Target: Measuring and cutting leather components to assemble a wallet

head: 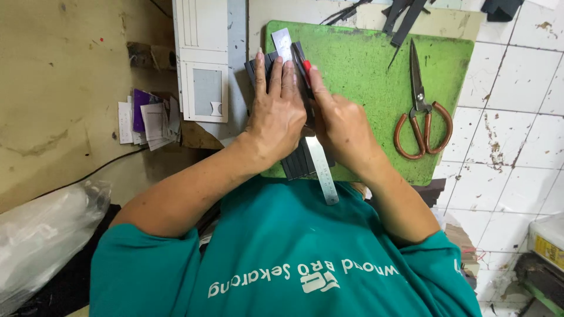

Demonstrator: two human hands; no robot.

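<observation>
Dark strips [298, 161], several thin flat pieces stacked side by side, lie on one green cutting mat [376, 76] in the upper middle of the frame. One steel ruler [322, 170], long and narrow, runs over them from top to bottom. The left hand [276, 114] presses flat on the ruler and strips, its fingers stretched out straight. The right hand [341, 126] is closed around one knife with a red and black handle [304, 69], set against the ruler's edge. One pair of scissors [422, 111] with rusty orange loop handles rests on the scuffed mat at right. A small pile of paper cards [147, 120] sits at left.
</observation>
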